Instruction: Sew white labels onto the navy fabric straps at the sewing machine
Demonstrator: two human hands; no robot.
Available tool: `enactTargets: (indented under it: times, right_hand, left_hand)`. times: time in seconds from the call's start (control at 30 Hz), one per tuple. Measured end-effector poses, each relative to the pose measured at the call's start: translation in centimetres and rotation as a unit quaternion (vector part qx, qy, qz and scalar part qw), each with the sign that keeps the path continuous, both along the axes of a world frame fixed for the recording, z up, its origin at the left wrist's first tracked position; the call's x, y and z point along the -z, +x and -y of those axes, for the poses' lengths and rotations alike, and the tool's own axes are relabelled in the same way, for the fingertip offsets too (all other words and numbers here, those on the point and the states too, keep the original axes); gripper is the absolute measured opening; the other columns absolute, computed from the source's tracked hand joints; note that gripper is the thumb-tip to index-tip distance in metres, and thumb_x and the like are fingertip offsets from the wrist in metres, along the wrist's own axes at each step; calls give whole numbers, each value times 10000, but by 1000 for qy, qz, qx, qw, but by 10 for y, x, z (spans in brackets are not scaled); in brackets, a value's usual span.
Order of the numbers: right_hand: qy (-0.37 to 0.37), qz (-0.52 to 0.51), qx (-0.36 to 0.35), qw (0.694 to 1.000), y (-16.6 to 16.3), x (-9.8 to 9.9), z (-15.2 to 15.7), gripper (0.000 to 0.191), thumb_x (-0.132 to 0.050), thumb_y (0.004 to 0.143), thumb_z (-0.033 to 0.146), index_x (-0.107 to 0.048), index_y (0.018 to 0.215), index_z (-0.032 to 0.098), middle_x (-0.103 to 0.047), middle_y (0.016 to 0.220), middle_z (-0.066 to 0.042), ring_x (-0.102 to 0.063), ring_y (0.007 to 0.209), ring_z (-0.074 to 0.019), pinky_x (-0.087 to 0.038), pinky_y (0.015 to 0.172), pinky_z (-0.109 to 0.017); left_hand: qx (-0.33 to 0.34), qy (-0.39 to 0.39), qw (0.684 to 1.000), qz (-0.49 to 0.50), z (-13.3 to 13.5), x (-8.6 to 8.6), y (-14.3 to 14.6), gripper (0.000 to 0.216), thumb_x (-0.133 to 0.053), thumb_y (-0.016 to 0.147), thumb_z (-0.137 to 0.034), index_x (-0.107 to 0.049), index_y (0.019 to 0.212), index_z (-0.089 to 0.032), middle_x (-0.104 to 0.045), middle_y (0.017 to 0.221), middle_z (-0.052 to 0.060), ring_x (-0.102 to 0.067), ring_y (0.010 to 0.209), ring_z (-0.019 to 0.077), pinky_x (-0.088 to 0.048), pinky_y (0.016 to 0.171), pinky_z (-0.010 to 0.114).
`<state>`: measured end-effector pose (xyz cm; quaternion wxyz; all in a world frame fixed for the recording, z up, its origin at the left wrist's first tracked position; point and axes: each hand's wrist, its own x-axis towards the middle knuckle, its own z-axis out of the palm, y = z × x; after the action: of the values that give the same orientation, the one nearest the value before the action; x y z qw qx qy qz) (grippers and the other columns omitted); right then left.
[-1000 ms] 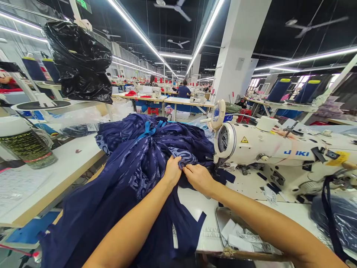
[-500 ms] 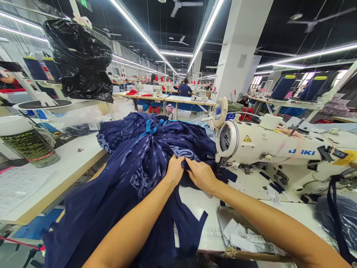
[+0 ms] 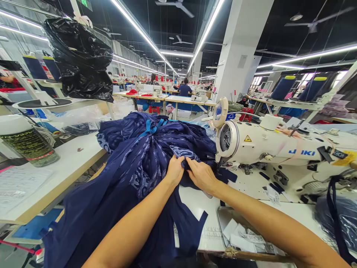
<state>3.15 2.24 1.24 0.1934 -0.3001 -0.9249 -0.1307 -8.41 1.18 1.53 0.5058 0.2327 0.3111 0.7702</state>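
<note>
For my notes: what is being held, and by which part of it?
Scroll-patterned navy fabric, held at the patterned part's near edge by the left hand; the right hand touches it, grip unclear.

Ceiling tubes (image 3: pixel 142 32) provide bright illumination. Glare marks the black bag (image 3: pixel 80 59). Distortion stretches the left worktop (image 3: pixel 69 160) at its near corner.
</note>
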Motion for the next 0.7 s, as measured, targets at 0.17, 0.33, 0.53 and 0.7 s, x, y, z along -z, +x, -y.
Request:
enactTargets:
  times: [0.17, 0.33, 0.53, 0.7]
  right_hand:
    - [-3, 13, 7, 1000, 0, -3, 1, 454, -417, 833, 182, -404, 1269, 57, -595, 1048, -140, -583, 766, -222, -470, 678, -336]
    - [-24, 3, 11, 1000, 0, -4, 1, 455, -428, 830, 186, -404, 1272, 83, -593, 1052, -137, -588, 787, -221, -473, 678, -327]
    - [-84, -43, 11, 996, 0, -3, -2, 496, -433, 814, 179, -354, 1301, 130, -594, 1059, -111, -602, 816, -218, -474, 696, -329]
    - [-194, -125, -25, 973, -1, -4, -10, 485, -437, 789, 139, -363, 1268, 160, -631, 944, -42, -608, 732, -156, -462, 686, -278]
  left_hand:
    - [1, 9, 1000, -5, 1, 0, 0, 243, -591, 545, -94, -560, 777, -158, -604, 659, -27, -590, 782, 151, -428, 817, 298]
    - [-1, 9, 1000, -9, 1, -1, 1, 216, -604, 546, -108, -548, 748, -161, -604, 665, -24, -588, 803, 158, -430, 814, 299]
    - [-10, -5, 1000, -14, 2, -2, 1, 152, -597, 551, -114, -534, 684, -156, -580, 630, -30, -584, 772, 153, -432, 802, 297]
    - [-13, -14, 1000, -18, 2, -1, 1, 152, -586, 561, -108, -556, 704, -151, -584, 628, -30, -569, 691, 131, -434, 765, 284]
